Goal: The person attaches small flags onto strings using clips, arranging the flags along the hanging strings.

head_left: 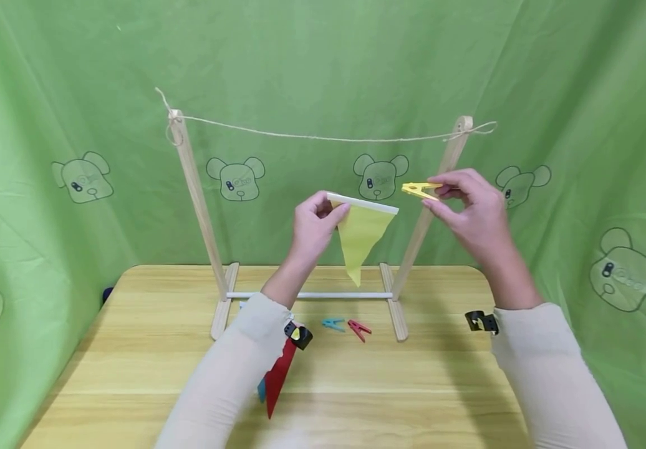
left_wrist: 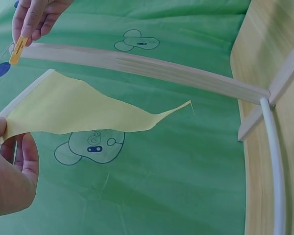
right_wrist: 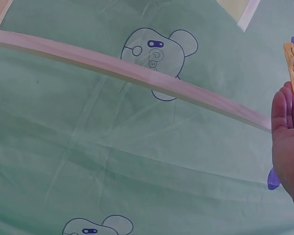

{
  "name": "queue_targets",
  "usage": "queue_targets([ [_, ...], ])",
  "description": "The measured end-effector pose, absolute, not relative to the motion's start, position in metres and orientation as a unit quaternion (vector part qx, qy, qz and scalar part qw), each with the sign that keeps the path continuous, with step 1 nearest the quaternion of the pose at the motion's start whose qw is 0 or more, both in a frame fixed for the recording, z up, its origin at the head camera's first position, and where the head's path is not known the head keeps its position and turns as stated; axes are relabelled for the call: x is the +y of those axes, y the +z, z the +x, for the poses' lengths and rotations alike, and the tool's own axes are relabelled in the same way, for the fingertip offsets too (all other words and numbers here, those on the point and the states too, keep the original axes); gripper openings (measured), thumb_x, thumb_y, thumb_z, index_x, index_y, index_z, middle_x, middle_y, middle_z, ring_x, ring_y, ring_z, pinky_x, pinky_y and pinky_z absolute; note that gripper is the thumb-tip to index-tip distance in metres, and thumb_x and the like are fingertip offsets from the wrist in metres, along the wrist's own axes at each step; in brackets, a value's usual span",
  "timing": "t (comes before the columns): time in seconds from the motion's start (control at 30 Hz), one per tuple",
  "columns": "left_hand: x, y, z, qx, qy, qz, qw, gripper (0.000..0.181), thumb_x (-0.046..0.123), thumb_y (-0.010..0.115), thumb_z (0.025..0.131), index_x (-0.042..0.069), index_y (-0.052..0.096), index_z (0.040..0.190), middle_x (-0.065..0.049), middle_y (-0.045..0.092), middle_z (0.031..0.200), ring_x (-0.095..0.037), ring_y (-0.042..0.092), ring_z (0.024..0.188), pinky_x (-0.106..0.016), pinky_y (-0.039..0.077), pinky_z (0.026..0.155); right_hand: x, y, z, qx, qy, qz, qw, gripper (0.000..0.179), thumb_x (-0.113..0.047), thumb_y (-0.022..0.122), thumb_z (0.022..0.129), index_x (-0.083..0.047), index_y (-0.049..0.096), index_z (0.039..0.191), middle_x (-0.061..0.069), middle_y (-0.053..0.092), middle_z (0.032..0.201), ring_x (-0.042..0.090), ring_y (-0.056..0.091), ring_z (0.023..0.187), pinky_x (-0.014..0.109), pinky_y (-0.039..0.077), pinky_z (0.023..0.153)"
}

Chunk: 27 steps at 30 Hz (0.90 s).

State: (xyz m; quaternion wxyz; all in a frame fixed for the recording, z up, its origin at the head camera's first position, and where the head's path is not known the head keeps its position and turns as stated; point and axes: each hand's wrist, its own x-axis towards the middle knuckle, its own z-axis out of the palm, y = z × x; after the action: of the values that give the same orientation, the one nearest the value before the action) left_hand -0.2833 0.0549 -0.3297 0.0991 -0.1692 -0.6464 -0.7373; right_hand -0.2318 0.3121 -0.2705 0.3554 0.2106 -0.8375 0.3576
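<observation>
My left hand pinches the left end of the white top edge of a yellow triangular pennant, whose tip hangs down. In the left wrist view the pennant stretches out from the thumb and fingers, its tip slightly curled. Off to the pennant's right, my right hand holds a yellow clothespin by its handles, its nose pointing left toward the pennant. The right wrist view shows this clothespin between thumb and fingers at the right edge. Both hands are below a string.
The string runs between two wooden posts, joined low by a white rod. A blue clothespin and a red clothespin lie on the wooden table. A red pennant overlaps a blue one, partly behind my left sleeve.
</observation>
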Motion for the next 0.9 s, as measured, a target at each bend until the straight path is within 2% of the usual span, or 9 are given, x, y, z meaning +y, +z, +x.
queue_targets([
  [0.07,0.056,-0.328,-0.284,-0.646,-0.738,-0.169,0.098,0.015,0.008,0.076,0.093,0.0,0.07,0.104,-0.007,0.067,0.089,-0.012,0.058,0.073,-0.032,0.059,0.07,0.312,-0.268,-0.232,-0.835,0.359,0.211,0.359,0.037,0.009,0.082,0.08,0.005,0.071,0.115,0.009,0.066,0.108,0.001,0.061,0.096,0.008,0.052,0.089],
  [0.17,0.058,-0.324,-0.285,-0.644,-0.74,-0.169,0.098,0.015,0.007,0.076,0.093,0.0,0.07,0.104,-0.006,0.067,0.088,-0.012,0.059,0.073,-0.025,0.056,0.066,0.312,-0.263,-0.232,-0.832,0.359,0.214,0.365,0.037,0.009,0.083,0.08,0.005,0.071,0.115,0.008,0.066,0.108,0.001,0.061,0.096,0.009,0.052,0.089],
  [0.4,0.065,-0.314,-0.287,-0.634,-0.749,-0.171,0.092,0.016,0.007,0.076,0.093,-0.001,0.07,0.106,-0.008,0.067,0.089,-0.012,0.06,0.073,-0.028,0.059,0.069,0.313,-0.251,-0.234,-0.824,0.352,0.222,0.384,0.036,0.012,0.083,0.078,0.007,0.071,0.112,-0.003,0.063,0.105,0.002,0.062,0.094,0.008,0.053,0.087],
  [0.5,0.069,-0.311,-0.287,-0.628,-0.753,-0.174,0.092,0.016,0.007,0.076,0.093,-0.001,0.07,0.106,-0.007,0.067,0.088,-0.011,0.06,0.072,-0.032,0.06,0.07,0.315,-0.246,-0.236,-0.822,0.347,0.22,0.394,0.036,0.013,0.083,0.078,0.008,0.071,0.112,-0.009,0.061,0.105,0.0,0.061,0.094,0.008,0.052,0.087],
  [0.6,0.072,-0.308,-0.287,-0.62,-0.759,-0.173,0.097,0.016,0.007,0.076,0.092,-0.001,0.071,0.105,-0.005,0.068,0.085,-0.011,0.06,0.071,-0.031,0.06,0.069,0.315,-0.24,-0.236,-0.826,0.334,0.213,0.401,0.035,0.011,0.082,0.079,0.007,0.071,0.112,-0.013,0.06,0.106,-0.002,0.061,0.094,0.008,0.052,0.088],
  [0.73,0.075,-0.306,-0.288,-0.611,-0.768,-0.164,0.1,0.014,0.005,0.076,0.092,-0.002,0.072,0.103,-0.003,0.067,0.082,-0.011,0.06,0.07,-0.025,0.059,0.065,0.313,-0.232,-0.236,-0.829,0.319,0.216,0.405,0.035,0.011,0.082,0.081,0.006,0.071,0.113,-0.007,0.062,0.107,-0.004,0.06,0.095,0.007,0.051,0.088],
  [0.9,0.079,-0.301,-0.29,-0.606,-0.772,-0.161,0.103,0.013,0.005,0.074,0.094,-0.001,0.072,0.105,-0.004,0.066,0.082,-0.011,0.059,0.07,-0.025,0.057,0.064,0.312,-0.223,-0.236,-0.828,0.302,0.228,0.414,0.034,0.014,0.08,0.08,0.008,0.071,0.112,0.008,0.066,0.107,-0.006,0.058,0.095,0.006,0.05,0.088],
])
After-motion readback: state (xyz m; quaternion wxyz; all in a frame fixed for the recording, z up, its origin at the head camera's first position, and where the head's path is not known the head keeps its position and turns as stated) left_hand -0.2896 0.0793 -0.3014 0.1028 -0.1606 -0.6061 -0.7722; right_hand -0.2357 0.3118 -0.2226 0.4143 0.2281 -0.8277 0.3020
